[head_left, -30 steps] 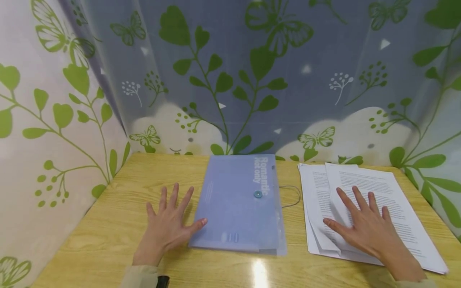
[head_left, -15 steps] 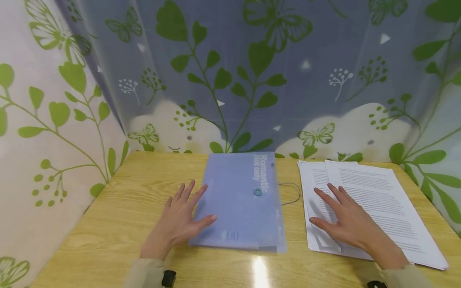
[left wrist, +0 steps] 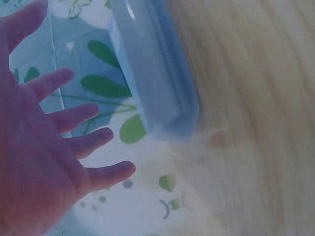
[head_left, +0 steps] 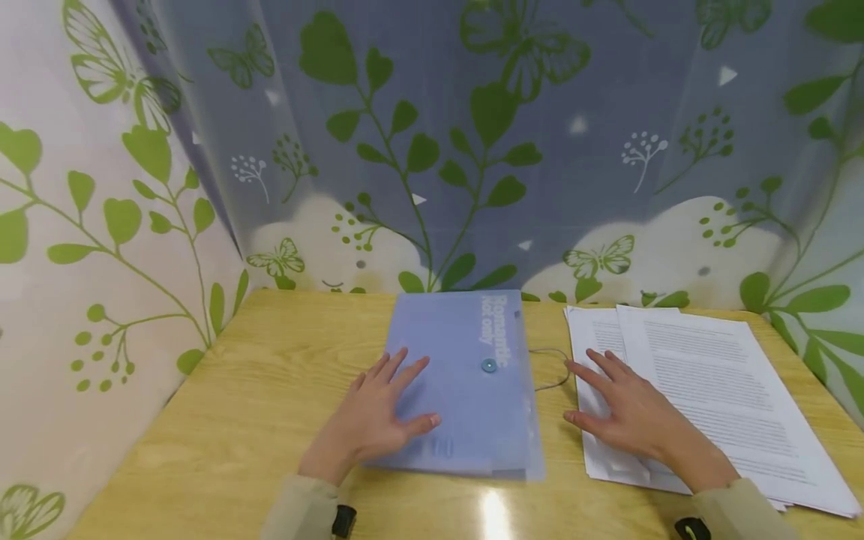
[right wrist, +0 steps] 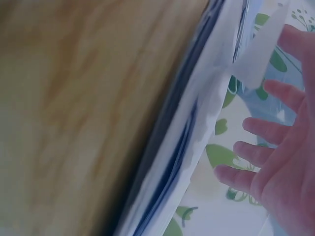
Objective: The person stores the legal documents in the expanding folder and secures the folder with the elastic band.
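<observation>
A translucent blue file folder (head_left: 459,405) lies flat on the wooden table, with white lettering and a round teal button (head_left: 489,365). A thin cord loop (head_left: 563,375) sticks out from its right side. My left hand (head_left: 374,412), fingers spread, hovers over the folder's left edge. In the left wrist view the folder (left wrist: 152,73) shows as a thick block, apart from the fingers. A stack of printed paper sheets (head_left: 729,397) lies to the right. Above its left part hovers my right hand (head_left: 631,412), fingers spread. The right wrist view shows the paper stack's edge (right wrist: 172,157) below that hand.
The wooden table (head_left: 223,420) carries the folder and the papers side by side, a strip of wood between them. A patterned curtain (head_left: 432,150) with leaves and butterflies hangs along the back and both sides. One lower sheet's corner is folded up in the paper stack.
My left hand has moved right, from beside the folder to over its left edge. My right hand has moved left across the papers toward their left edge. Folder and papers stay in place.
</observation>
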`<state>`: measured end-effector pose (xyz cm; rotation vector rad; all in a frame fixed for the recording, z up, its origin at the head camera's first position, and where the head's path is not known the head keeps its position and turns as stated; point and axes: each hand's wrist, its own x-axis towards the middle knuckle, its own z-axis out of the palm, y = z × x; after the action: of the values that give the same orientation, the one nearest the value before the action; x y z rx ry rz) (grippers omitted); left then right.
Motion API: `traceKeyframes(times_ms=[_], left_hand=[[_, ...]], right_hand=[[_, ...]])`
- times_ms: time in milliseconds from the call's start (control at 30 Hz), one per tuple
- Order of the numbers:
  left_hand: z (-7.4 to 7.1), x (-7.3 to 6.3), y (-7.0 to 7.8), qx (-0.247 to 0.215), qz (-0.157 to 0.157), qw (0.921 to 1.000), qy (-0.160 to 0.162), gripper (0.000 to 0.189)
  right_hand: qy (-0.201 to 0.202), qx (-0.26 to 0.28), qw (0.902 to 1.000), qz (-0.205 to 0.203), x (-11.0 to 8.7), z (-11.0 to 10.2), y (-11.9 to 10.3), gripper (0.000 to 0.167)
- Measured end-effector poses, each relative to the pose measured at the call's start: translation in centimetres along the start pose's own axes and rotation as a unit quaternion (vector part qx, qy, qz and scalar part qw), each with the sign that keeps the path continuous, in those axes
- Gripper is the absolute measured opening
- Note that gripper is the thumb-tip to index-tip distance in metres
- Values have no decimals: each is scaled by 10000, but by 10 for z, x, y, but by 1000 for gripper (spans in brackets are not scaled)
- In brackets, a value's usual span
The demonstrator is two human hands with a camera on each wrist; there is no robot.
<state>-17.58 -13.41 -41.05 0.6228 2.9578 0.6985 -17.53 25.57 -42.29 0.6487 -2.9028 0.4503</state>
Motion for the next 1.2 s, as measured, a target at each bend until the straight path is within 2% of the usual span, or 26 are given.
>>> traceKeyframes(times_ms=[333, 600, 800, 933, 1033, 1200], left_hand=[[14, 8, 11, 164, 159, 9991, -356, 79], [20, 17, 23, 239, 370, 9978, -496, 80], [23, 24, 33, 320, 407, 9966, -638, 79], [26, 28, 38, 446, 520, 9959, -593, 73], [28, 31, 43, 582, 667, 9945, -565, 69], [31, 37, 55, 675, 777, 9920, -735, 67]], right_hand=[[-351, 109, 9993, -107, 8, 6, -12, 68], [-754, 243, 9968, -112, 18, 7, -14, 68], [-834, 26, 9963, -205, 29, 7, -10, 68], [-888, -103, 9957, -247, 39, 6, -7, 66], [-886, -105, 9957, -266, 47, 4, -6, 65], [-838, 9, 9959, -349, 55, 3, -5, 63]])
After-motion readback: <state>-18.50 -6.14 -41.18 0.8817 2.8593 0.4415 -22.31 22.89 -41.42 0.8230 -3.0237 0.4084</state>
